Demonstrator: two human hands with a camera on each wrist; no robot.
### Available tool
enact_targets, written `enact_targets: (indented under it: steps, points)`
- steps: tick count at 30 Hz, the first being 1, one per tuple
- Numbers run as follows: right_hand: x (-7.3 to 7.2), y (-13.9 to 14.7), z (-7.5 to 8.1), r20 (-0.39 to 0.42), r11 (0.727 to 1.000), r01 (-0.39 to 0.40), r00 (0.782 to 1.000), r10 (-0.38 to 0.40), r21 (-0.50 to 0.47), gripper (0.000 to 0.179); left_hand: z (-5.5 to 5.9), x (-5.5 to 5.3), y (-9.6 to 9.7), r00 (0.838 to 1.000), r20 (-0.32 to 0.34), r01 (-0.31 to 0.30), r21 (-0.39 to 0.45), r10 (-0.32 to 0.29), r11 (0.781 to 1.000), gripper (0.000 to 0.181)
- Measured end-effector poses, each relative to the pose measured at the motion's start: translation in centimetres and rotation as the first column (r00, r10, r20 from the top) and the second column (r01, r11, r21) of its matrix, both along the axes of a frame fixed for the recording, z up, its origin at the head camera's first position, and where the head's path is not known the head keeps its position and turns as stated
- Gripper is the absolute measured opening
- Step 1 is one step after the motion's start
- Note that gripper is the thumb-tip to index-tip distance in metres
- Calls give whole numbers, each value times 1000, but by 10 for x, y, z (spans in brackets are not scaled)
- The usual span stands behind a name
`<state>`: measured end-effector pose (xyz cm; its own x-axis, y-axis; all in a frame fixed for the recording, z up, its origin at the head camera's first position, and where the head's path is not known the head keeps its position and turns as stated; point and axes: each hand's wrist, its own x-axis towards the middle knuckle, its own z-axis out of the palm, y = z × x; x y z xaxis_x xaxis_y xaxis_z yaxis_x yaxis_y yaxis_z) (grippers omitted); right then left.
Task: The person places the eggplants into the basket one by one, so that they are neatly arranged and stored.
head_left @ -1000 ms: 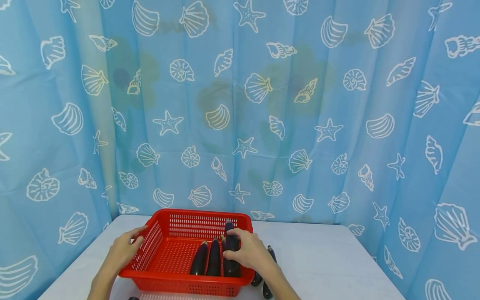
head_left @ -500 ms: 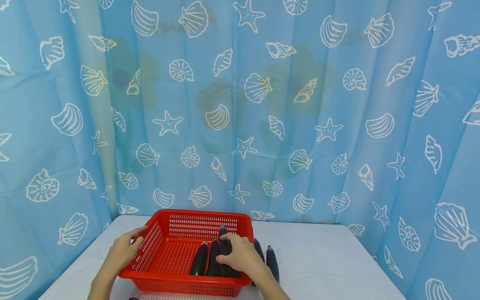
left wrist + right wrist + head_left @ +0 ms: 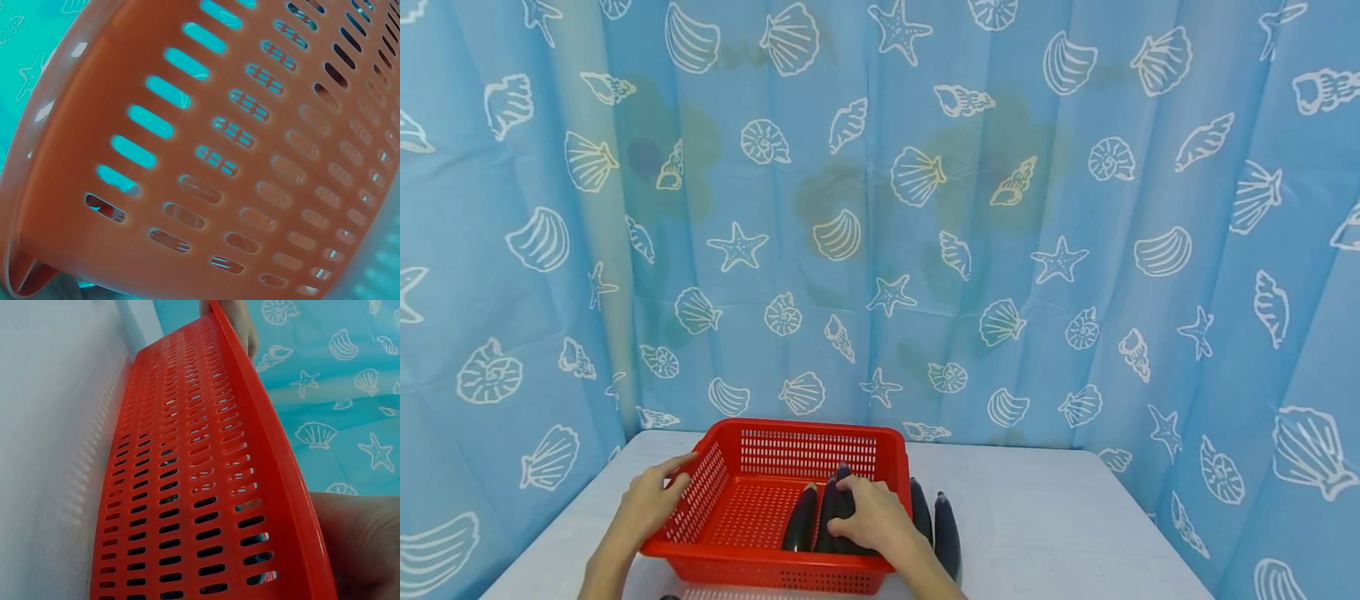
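Observation:
In the head view a red plastic basket (image 3: pixel 805 575) with slotted walls stands on the table. Several dark purple eggplants lie side by side in its right half, among them a leftmost eggplant (image 3: pixel 800 518). My right hand (image 3: pixel 874 515) reaches over the right side and grips another eggplant (image 3: pixel 845 502), which it partly covers. My left hand (image 3: pixel 650 498) holds the basket's left rim between thumb and fingers. Slotted basket wall (image 3: pixel 250 169) fills most of the left wrist view. In the right wrist view, part of my right hand (image 3: pixel 359 540) shows beside the rim.
Outside the basket's right wall lie two more eggplants, a nearer-to-wall eggplant (image 3: pixel 921 510) and an outer eggplant (image 3: pixel 947 533). A small dark end (image 3: pixel 670 597) shows at the bottom edge. White cloth covers the table (image 3: pixel 1045 517); a blue shell-print curtain (image 3: pixel 880 208) hangs behind.
My right hand has moved left and lower with its eggplant, bringing it against the others in the basket. The two eggplants outside have come into fuller view. The left hand has stayed put.

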<state>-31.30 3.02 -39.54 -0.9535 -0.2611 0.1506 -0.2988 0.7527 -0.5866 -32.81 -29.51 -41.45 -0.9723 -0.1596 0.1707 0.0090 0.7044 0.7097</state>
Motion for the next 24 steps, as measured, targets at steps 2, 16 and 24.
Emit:
enact_targets:
  steps: [2,16,24]
  points:
    - [0,-1,0,8,1000,5,1000,-5,10,53,0,0,0,1000,2,1,5,-1,1000,48]
    - [1,-4,0,27,999,28,999,-29,42,48,0,1,1,1000,9,0,24,0,1000,49]
    - [2,-3,1,38,999,15,999,-17,48,45,2,2,2,1000,8,0,21,0,1000,49]
